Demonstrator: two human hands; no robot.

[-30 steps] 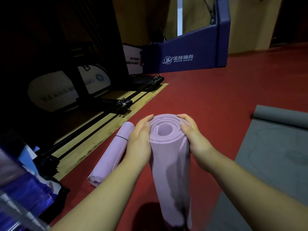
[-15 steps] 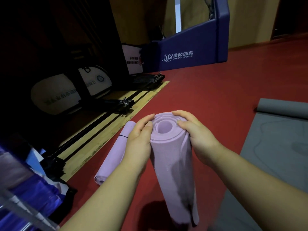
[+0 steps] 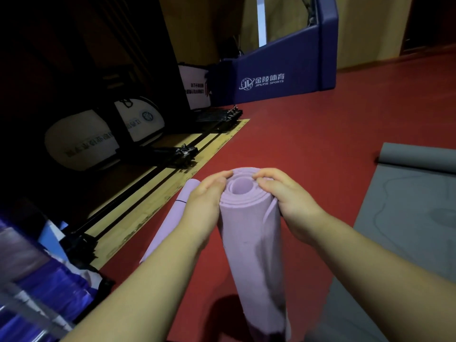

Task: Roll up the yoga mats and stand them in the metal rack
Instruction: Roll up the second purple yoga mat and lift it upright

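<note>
A rolled lilac yoga mat (image 3: 254,245) stands upright on its end on the red floor in front of me. My left hand (image 3: 204,203) grips its top from the left, and my right hand (image 3: 288,201) grips it from the right, fingertips curled over the spiral rim. A second rolled lilac mat (image 3: 170,225) lies on the floor just left of my left wrist. A grey mat (image 3: 407,213) lies unrolled at the right, its far end partly curled. No metal rack is clearly visible.
Blue padded sports equipment (image 3: 278,77) stands at the back. Black rails on a wooden strip (image 3: 153,191) run along the left, with white oval boards (image 3: 84,141) behind. Blurred blue and clear objects (image 3: 34,287) fill the lower left corner. Open red floor (image 3: 320,134) lies ahead.
Both hands have shifted higher on the mat's top, fingertips now curling over the rim and closing toward each other. The standing mat tilted slightly.
</note>
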